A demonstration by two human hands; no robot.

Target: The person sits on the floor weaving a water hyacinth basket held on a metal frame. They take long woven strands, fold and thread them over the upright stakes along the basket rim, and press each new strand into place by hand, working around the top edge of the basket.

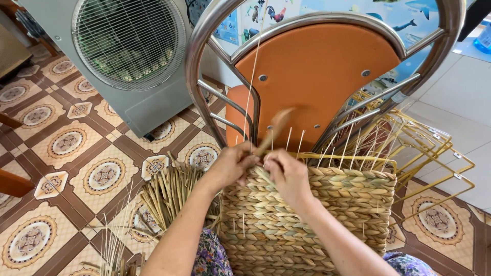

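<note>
— What stood around her?
— A chair [317,71] with an orange back and chrome tubing, a grey fan unit [128,56] behind, yellow wire frames [429,148] stacked to the right.
— And the work?
— The woven basket [312,214] rested on her lap against the chair, with spare straw strands [166,191] on the tiles.
— The hands?
— Both met at the rim. The left hand [230,166] had fingers curled shut on a braided strand [271,134]; the right hand [289,174] pinched the weave. Keeping that strand taut and tucking it snug seemed the wise course.
</note>
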